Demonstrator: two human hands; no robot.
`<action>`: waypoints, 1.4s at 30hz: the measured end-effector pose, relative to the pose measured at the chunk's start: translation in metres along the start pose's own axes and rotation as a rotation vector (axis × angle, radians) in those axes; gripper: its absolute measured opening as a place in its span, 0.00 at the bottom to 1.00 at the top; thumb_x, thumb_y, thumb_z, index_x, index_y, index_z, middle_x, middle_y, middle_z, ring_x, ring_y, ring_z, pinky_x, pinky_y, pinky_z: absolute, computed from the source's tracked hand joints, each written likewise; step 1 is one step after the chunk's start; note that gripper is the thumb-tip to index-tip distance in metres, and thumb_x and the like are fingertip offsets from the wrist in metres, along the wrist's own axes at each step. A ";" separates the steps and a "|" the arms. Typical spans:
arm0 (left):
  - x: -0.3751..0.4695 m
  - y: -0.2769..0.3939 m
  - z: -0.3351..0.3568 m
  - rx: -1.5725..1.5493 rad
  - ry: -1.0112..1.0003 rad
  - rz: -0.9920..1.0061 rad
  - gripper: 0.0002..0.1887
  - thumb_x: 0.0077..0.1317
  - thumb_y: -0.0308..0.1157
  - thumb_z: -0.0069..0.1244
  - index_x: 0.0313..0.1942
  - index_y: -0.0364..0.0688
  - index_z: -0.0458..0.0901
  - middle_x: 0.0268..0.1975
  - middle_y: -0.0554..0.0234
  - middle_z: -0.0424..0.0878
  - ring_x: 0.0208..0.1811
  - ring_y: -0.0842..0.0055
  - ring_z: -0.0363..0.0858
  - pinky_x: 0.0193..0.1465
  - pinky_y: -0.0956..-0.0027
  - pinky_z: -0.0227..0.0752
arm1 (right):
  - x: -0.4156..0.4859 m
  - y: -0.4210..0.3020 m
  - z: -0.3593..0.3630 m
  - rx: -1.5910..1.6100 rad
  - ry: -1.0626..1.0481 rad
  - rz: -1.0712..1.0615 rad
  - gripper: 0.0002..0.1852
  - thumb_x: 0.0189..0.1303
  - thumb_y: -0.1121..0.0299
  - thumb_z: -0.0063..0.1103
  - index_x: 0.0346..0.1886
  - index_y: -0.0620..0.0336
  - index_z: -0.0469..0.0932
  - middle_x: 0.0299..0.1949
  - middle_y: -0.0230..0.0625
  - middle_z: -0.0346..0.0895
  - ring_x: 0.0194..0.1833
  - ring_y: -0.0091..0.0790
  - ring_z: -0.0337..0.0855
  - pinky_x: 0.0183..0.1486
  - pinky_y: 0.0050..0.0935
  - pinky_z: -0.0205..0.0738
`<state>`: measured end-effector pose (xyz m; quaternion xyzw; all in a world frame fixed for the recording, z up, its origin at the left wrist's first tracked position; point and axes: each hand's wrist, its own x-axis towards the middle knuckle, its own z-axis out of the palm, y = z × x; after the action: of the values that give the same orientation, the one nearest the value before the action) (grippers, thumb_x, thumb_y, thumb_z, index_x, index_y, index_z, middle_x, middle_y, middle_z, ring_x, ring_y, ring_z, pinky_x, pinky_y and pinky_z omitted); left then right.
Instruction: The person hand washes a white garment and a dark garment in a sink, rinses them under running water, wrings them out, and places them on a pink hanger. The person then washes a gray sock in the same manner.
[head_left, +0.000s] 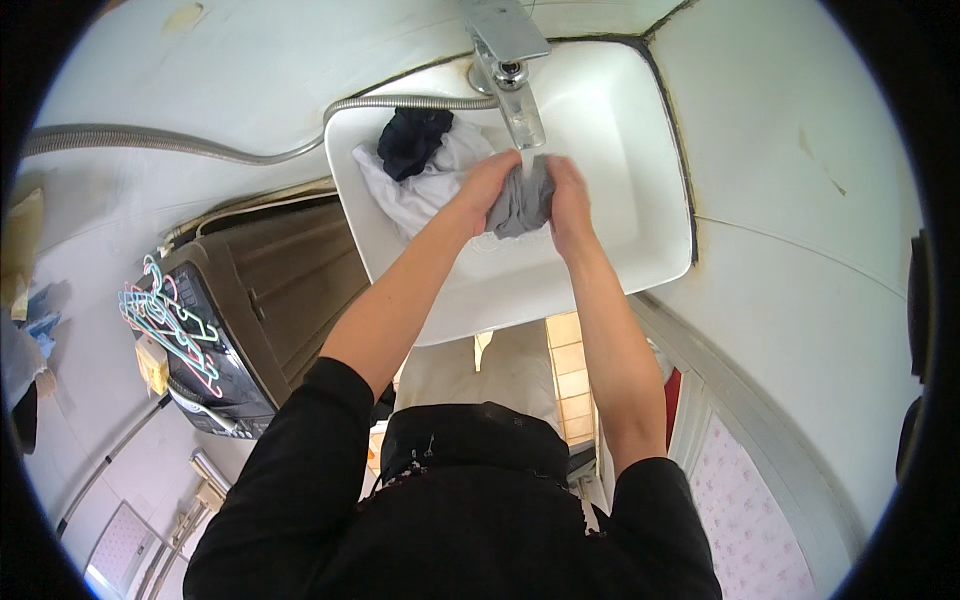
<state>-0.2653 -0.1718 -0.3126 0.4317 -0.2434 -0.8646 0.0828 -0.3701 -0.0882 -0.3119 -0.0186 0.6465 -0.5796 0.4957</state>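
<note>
Between my two hands is a bunched grey cloth (519, 206), held under the running water of a chrome faucet (520, 116). My left hand (489, 187) grips its left side, and my right hand (570, 199) presses on its right side, slightly blurred. Both are inside a white ceramic sink (630, 172). Wet white fabric (409, 199) lies in the left part of the basin, beside my left wrist. On top of that rests a crumpled dark navy or black cloth (414, 142). Some water shows on the basin floor below the grey cloth.
A flexible metal hose (225, 154) runs from the faucet over the sink's left rim and along the wall. Left of the sink stands a brown-lidded washing machine (292, 262), with several plastic hangers (169, 315) and a shower head (202, 409) on its panel. A tiled wall (787, 165) borders the right side.
</note>
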 end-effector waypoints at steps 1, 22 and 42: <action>-0.002 -0.005 0.004 0.070 0.035 -0.002 0.19 0.69 0.44 0.48 0.47 0.36 0.79 0.41 0.59 0.83 0.38 0.71 0.84 0.41 0.66 0.79 | 0.007 -0.002 0.001 0.053 0.051 -0.100 0.17 0.71 0.56 0.47 0.34 0.61 0.73 0.31 0.26 0.71 0.35 0.25 0.67 0.41 0.30 0.66; -0.014 0.003 0.008 -0.092 0.236 0.097 0.21 0.67 0.39 0.51 0.53 0.32 0.74 0.48 0.59 0.80 0.45 0.69 0.81 0.47 0.61 0.78 | 0.009 0.014 0.018 0.121 0.056 0.142 0.17 0.69 0.56 0.49 0.37 0.62 0.77 0.37 0.35 0.77 0.38 0.32 0.76 0.42 0.28 0.70; 0.008 -0.029 0.008 0.271 0.434 0.199 0.27 0.64 0.47 0.51 0.45 0.26 0.76 0.41 0.49 0.81 0.40 0.68 0.79 0.41 0.61 0.74 | -0.018 0.023 0.036 -0.743 0.378 -0.515 0.23 0.66 0.54 0.54 0.24 0.66 0.73 0.23 0.38 0.75 0.25 0.34 0.73 0.30 0.38 0.67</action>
<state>-0.2742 -0.1466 -0.3289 0.5881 -0.3746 -0.6989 0.1592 -0.3241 -0.0958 -0.3127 -0.2480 0.8626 -0.4068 0.1702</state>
